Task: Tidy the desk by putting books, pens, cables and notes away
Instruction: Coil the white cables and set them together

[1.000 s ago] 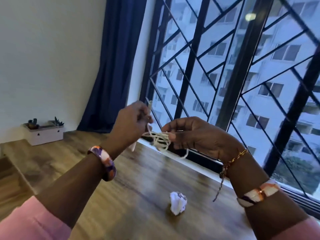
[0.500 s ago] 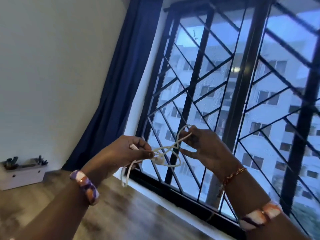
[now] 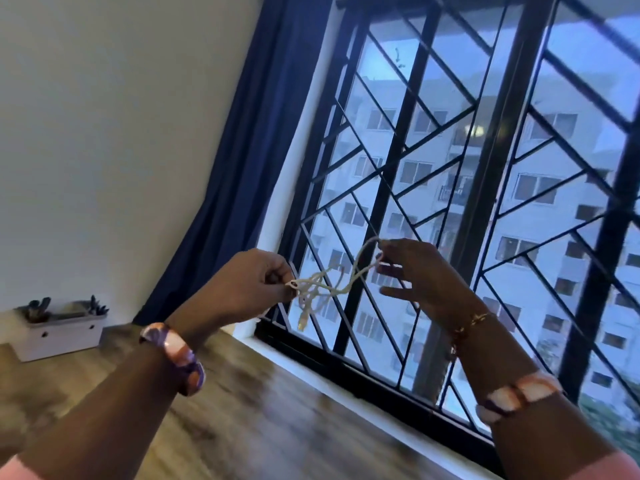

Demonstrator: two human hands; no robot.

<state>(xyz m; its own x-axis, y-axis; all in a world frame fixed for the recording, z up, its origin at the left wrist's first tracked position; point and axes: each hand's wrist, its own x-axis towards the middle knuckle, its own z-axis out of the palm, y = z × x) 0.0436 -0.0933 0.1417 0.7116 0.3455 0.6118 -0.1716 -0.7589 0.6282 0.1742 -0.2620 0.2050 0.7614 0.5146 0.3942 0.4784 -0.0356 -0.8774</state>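
A thin white cable (image 3: 329,284) hangs tangled in the air between my two hands, raised in front of the window. My left hand (image 3: 242,285) pinches one end of the tangle with curled fingers. My right hand (image 3: 412,271) pinches a loop of the cable at its upper right, with the other fingers spread. A plug end (image 3: 303,322) dangles below the tangle. The wooden desk (image 3: 242,410) lies below my forearms, blurred.
A white box with small plants (image 3: 59,327) stands at the desk's far left by the wall. A dark blue curtain (image 3: 249,168) hangs beside the barred window (image 3: 450,202), which runs along the desk's far edge.
The view has tilted upward, so the crumpled paper on the desk is out of sight. My hands have drawn apart, pulling the bunched cable into a looser, longer tangle.
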